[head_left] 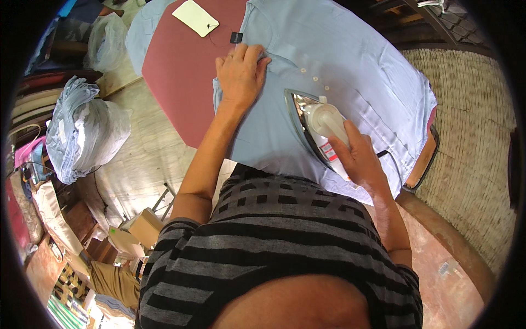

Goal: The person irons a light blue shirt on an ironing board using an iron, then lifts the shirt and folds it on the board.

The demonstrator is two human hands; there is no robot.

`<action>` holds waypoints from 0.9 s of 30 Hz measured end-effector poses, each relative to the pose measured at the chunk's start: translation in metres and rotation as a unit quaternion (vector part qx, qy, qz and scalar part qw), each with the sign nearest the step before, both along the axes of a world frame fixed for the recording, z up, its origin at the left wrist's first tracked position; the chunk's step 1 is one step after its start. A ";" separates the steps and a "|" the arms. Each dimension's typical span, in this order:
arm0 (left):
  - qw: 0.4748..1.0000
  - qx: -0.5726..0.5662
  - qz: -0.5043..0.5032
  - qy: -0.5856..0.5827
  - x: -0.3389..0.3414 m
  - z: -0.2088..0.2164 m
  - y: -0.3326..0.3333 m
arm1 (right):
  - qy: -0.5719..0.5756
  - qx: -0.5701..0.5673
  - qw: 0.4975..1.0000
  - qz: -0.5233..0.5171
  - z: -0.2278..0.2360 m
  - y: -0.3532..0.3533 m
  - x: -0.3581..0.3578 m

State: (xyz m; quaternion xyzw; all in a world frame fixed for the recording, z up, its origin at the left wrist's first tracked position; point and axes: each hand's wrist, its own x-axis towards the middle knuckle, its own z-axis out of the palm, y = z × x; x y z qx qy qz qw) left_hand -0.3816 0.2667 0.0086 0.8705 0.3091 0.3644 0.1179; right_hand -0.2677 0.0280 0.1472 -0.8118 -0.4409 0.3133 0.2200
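Note:
A light blue shirt (356, 66) with small white buttons lies spread over a dark red ironing board (181, 82). My right hand (359, 156) is closed round the handle of a white clothes iron (323, 123). The iron's metal soleplate is on the shirt, its tip toward the buttons. At the shirt's neck edge, my left hand (241, 74) has its fingers curled on the cloth, pinching it. Just beyond those fingers are a small black label (236, 37) and a pale hang tag (195, 17), which lies on the board.
On the left, a clear plastic bag of blue clothes (85, 129) rests near the wall side. Another clear bag (107, 41) stands farther back. A cardboard box (145, 227) and brown cloth (115, 282) are at lower left. Woven matting (460, 109) covers the right side.

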 end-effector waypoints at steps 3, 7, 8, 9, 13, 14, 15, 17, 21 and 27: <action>0.984 0.067 -0.164 0.010 0.001 0.003 0.009 | 0.050 -0.056 0.996 -0.046 0.005 -0.026 0.016; 0.942 0.008 -0.329 0.070 -0.001 0.005 0.025 | 0.105 -0.038 0.988 -0.111 0.015 -0.049 0.027; 0.941 -0.014 -0.331 0.069 -0.003 0.004 0.028 | 0.105 -0.034 0.988 -0.108 0.019 -0.051 0.027; 0.940 -0.036 -0.333 0.067 -0.005 0.004 0.030 | 0.085 -0.013 0.992 -0.093 0.022 -0.051 0.026; 0.943 -0.058 -0.325 0.043 -0.010 0.001 0.029 | 0.101 0.052 0.990 -0.087 0.027 -0.039 0.015; 0.946 -0.061 -0.316 0.029 -0.010 0.002 0.028 | 0.108 0.078 0.987 -0.088 0.026 -0.033 0.011; 0.950 -0.064 -0.306 0.014 -0.010 0.002 0.026 | 0.116 0.071 0.986 -0.094 0.025 -0.028 0.009; 0.955 -0.068 -0.288 -0.001 -0.011 0.006 0.022 | 0.133 0.055 0.984 -0.104 0.024 -0.019 0.006; 0.974 -0.046 -0.222 0.025 -0.013 0.016 0.006 | 0.127 -0.004 0.985 -0.121 0.018 -0.012 0.005; 0.978 0.014 -0.207 0.011 -0.007 0.010 -0.012 | 0.139 -0.015 0.971 -0.196 0.024 -0.036 0.004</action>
